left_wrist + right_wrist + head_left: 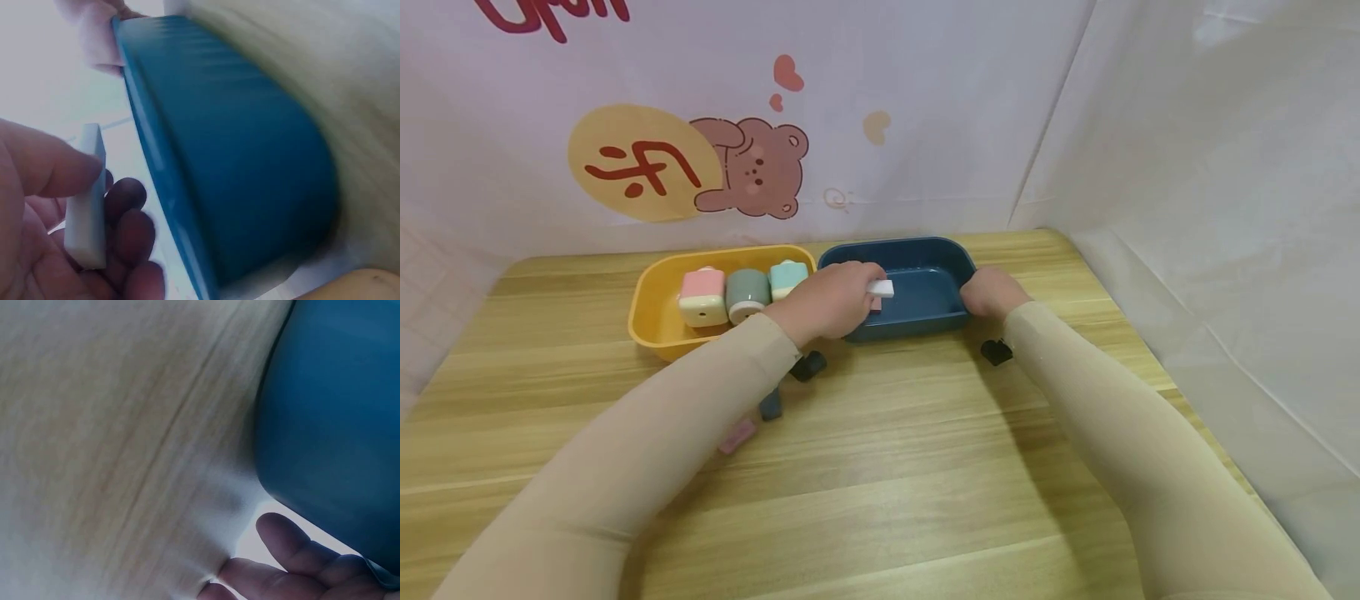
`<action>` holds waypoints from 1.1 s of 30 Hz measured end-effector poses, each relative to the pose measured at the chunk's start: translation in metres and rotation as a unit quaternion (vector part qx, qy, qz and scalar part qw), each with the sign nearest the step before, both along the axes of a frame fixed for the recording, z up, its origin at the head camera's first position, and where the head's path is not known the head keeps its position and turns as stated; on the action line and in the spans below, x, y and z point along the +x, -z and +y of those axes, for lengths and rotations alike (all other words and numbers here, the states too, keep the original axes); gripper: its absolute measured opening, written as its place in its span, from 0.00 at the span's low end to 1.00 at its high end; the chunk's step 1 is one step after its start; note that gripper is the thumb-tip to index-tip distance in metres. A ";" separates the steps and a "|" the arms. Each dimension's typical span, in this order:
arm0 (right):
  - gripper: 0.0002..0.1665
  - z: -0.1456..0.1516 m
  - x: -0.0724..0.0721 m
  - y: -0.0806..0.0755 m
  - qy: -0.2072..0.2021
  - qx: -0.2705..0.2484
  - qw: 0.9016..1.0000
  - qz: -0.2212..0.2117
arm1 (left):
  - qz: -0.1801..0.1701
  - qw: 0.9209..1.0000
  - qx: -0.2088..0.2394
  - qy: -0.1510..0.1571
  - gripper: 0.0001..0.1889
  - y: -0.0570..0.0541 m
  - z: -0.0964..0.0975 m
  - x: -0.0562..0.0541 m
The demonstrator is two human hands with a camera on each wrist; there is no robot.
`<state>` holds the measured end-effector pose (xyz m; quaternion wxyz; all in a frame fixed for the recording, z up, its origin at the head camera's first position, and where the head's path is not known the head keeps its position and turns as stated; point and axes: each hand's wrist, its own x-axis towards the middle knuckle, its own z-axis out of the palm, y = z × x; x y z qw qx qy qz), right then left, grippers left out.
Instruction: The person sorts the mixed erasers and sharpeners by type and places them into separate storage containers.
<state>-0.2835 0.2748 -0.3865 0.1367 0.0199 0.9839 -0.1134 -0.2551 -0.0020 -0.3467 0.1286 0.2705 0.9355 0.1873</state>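
Observation:
Between thumb and fingers, my left hand [838, 298] pinches a small white rectangular block [881, 288] above the left part of a dark blue plastic bin [925, 327]. The left wrist view shows this block [87, 200] upright in the grip, beside the bin's rim. A pink piece [876, 305] is partly visible in the bin just below the block. At the bin's right end, my right hand [996, 292] grips the rim. In the right wrist view, its fingers [281, 544] curl beside the bin's outer wall [337, 425].
A yellow bin [651, 340] stands to the left, holding a pink-and-cream item [703, 298], a grey-green one [747, 292] and a mint one [787, 277]. On the wooden table lie dark pieces [808, 367], a dark grey block [771, 405], a pink block [737, 436] and a black piece [996, 352].

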 end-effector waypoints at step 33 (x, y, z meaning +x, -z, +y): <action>0.14 0.001 -0.002 0.000 0.005 -0.004 1.000 -0.008 | -0.041 0.987 -0.135 0.070 0.18 -0.010 0.024 -0.031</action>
